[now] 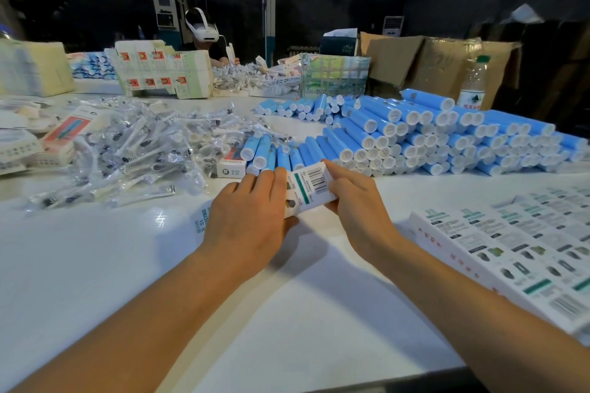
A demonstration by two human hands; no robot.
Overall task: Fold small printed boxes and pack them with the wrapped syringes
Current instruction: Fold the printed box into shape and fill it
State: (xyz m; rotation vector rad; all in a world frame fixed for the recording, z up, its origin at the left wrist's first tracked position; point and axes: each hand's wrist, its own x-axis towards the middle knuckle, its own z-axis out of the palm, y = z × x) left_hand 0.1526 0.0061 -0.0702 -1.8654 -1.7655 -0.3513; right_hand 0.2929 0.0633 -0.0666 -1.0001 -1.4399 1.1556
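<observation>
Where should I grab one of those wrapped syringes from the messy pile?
Probably a loose wrapped syringe at the pile's near edge, lying flat on the table. Come from above and pinch its long thin middle across the width; the others are tangled.

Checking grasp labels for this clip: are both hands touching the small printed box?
Touching. The head view shows the left hand with fingers curled over the small printed box at its left edge, and the right hand gripping its right end.
</observation>
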